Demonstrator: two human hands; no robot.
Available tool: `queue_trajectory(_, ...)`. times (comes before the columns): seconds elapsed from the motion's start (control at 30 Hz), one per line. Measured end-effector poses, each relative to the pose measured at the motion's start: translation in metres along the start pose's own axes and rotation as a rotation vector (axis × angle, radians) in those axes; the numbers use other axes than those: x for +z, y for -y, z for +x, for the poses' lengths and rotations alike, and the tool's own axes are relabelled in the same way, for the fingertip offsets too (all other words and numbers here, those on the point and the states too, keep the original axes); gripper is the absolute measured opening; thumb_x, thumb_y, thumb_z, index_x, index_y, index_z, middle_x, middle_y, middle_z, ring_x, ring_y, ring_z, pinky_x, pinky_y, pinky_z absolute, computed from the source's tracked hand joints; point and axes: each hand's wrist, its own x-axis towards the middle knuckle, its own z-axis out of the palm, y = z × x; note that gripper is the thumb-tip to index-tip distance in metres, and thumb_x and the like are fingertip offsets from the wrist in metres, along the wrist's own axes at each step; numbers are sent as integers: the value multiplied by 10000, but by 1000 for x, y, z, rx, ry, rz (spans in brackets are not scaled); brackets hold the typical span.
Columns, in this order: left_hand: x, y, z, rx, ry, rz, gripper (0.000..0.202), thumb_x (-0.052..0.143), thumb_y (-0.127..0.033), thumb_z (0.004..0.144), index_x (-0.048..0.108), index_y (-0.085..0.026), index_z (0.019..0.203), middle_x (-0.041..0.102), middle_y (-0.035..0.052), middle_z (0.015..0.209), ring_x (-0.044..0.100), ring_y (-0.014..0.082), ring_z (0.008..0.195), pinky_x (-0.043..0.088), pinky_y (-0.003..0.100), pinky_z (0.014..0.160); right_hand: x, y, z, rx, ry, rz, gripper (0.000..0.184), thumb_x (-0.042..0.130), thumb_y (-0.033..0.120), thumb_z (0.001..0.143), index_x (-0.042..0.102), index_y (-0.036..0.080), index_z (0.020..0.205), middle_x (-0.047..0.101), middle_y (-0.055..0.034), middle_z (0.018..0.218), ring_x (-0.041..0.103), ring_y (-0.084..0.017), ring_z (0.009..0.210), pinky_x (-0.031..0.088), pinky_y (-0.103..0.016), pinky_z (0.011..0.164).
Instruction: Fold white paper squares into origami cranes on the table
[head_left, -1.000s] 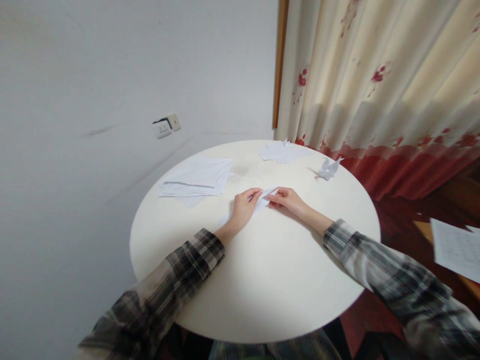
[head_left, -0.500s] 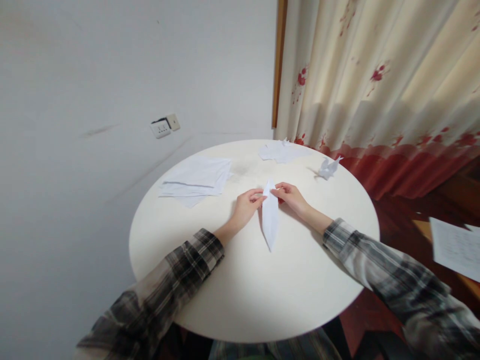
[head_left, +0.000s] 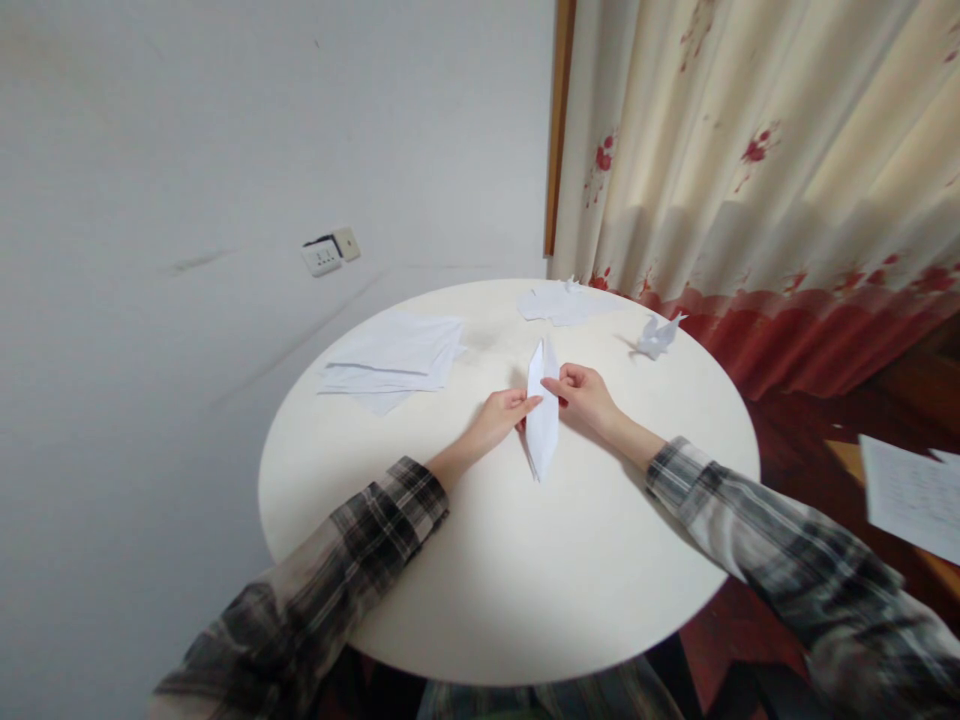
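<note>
A long, narrow folded paper point(head_left: 541, 435), white and pointed at both ends, is held between my two hands above the round table. My left hand point(head_left: 501, 415) pinches its left edge, thumb lying across the front. On the opposite edge my right hand point(head_left: 589, 395) grips it between thumb and curled fingers. Near its upper end the layers stand apart. The fingers behind the paper are partly hidden.
On the white round table point(head_left: 480, 590), a stack of white paper sheets point(head_left: 394, 350) lies at the left. Further back are more paper pieces point(head_left: 555, 303). A folded paper figure point(head_left: 658, 337) stands at the right. Beyond the table's right edge are printed sheets point(head_left: 911, 495).
The folded paper has shifted slightly away from me, and its upper layers have spread. My left hand has moved a little right and nearer, its thumb further across the paper.
</note>
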Motion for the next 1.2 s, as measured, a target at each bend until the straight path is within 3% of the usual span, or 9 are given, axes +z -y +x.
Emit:
queue_trajectory(0.1,-1,5,1,14,25,58,421,540,-526,704,630,-117,744,595,8,610,501,106,520,363,209,470,0,2,-1,-24,-24,-6,374,668,463,624,426,187,551,463,64,423,405,-75,408,270,-212,427)
queue_trajectory(0.23,-1,9,0,37,-25,105,427,513,-528,728,627,-118,709,564,-8,561,470,99,496,335,207,463,1,4,-1,1,-10,53,377,675,459,619,424,185,552,466,65,420,410,-71,405,281,-207,424)
queue_trajectory(0.47,-1,4,-4,57,-28,79,448,513,-534,740,662,-113,764,662,53,695,560,152,620,400,238,558,3,6,-4,146,241,144,362,655,481,638,537,140,610,495,36,461,403,-57,390,272,-209,408)
queue_trajectory(0.73,1,-3,-7,-34,117,-31,428,595,-523,684,699,-122,793,701,83,791,612,180,680,445,260,622,3,7,-4,108,140,138,374,670,486,609,515,146,590,453,56,447,367,-49,387,246,-206,394)
queue_trajectory(0.97,4,-1,-5,-35,136,-90,449,571,-532,701,695,-120,830,702,90,824,628,201,762,459,281,687,3,5,-4,99,117,111,375,653,497,620,516,149,600,462,48,457,375,-58,395,254,-211,395)
queue_trajectory(1.2,5,-7,-10,-153,183,-64,417,585,-502,712,668,-109,827,693,90,699,621,163,602,443,250,576,0,7,-3,12,4,43,335,623,480,653,523,161,624,454,45,472,378,-75,419,271,-222,409)
